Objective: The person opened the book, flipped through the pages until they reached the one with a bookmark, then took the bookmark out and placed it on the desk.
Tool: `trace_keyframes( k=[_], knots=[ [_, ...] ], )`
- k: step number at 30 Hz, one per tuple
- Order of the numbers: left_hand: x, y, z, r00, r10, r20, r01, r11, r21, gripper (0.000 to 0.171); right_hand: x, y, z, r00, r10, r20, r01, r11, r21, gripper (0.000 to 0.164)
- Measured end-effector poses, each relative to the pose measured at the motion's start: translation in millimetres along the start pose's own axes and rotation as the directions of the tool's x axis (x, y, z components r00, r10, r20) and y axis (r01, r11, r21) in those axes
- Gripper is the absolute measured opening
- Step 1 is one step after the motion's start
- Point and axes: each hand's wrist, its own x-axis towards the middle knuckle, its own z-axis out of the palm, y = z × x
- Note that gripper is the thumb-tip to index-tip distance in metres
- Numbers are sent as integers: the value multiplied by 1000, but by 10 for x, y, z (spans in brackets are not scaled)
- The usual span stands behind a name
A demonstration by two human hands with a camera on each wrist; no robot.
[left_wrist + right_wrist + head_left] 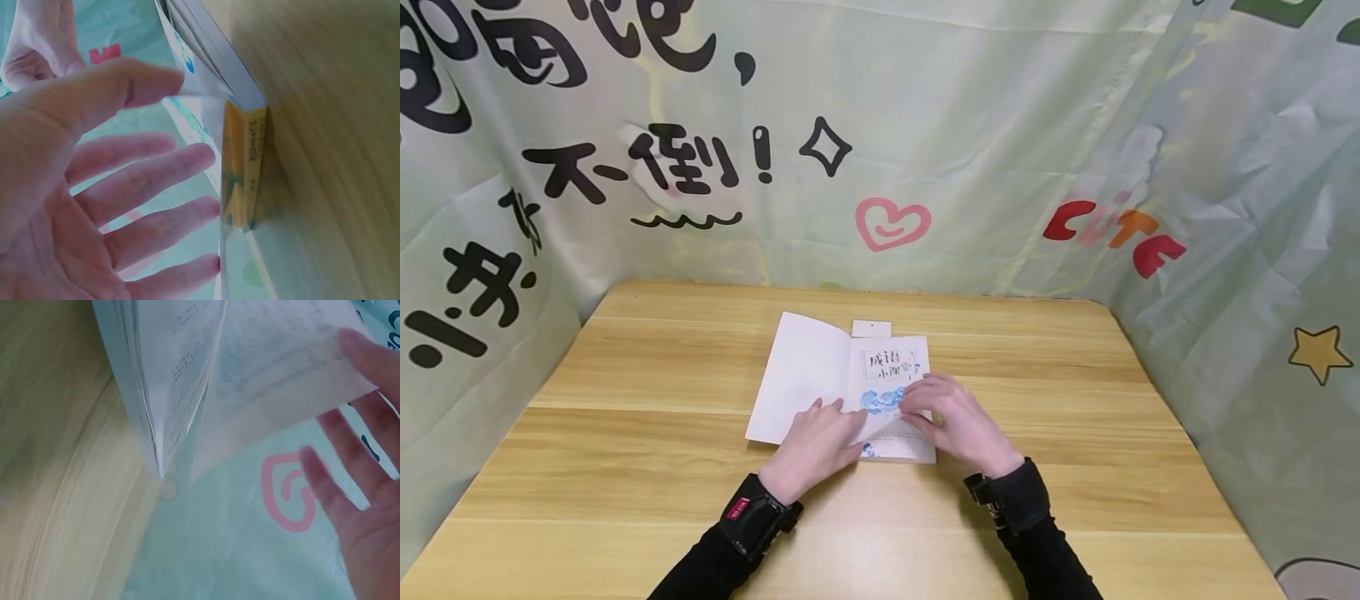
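Note:
A paperback book lies open on the table, its blank left side spread out and a title page with blue drawings on the right. My right hand pinches the outer edge of a thin page, which is lifted and bent, with lines of print below it. In the right wrist view, the thumb is on one face of that page and fingers are behind it. My left hand rests on the lower part of the book by the fold, fingers extended. The yellow spine shows in the left wrist view.
A small white card lies just behind the book's top edge. The wooden table reaches back to a pale green printed cloth, which also hangs along both sides.

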Motion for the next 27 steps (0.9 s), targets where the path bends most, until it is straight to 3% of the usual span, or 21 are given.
trace_keyframes(
  k=[3, 6, 10, 13, 17, 19, 22, 27],
  knots=[
    [12, 15, -7, 999, -5, -54, 3, 999, -40, 40, 18, -1, 14, 989, -56, -139, 54, 998, -14, 16],
    [30, 27, -29, 987, -50, -150, 31, 991, -127, 44, 27, 0, 21, 965, -83, -249, 72, 996, -50, 23],
    [44, 25, -83, 941, -135, -309, 81, 980, -182, 59, 23, 1, 28, 963, -56, -262, 37, 997, -75, 26],
    [42, 0, -121, 909, -178, -376, 124, 979, -162, 77, 2, -1, 38, 986, 15, -167, -27, 997, -70, 24],
    [28, -57, -172, 900, -191, -392, 153, 980, -127, 86, -40, 0, 63, 991, 136, 21, -135, 989, -53, 17],
    [14, -87, -199, 901, -189, -389, 162, 982, -102, 83, -61, -1, 73, 973, 195, 123, -191, 980, -48, 18],
    [-10, -128, -237, 905, -203, -375, 193, 979, -63, 75, -86, -8, 80, 928, 272, 253, -269, 962, -47, 30],
    [-49, -186, -284, 911, -279, -303, 287, 958, -18, 59, -129, -8, 86, 865, 328, 380, -331, 942, -61, 55]
  ],
)
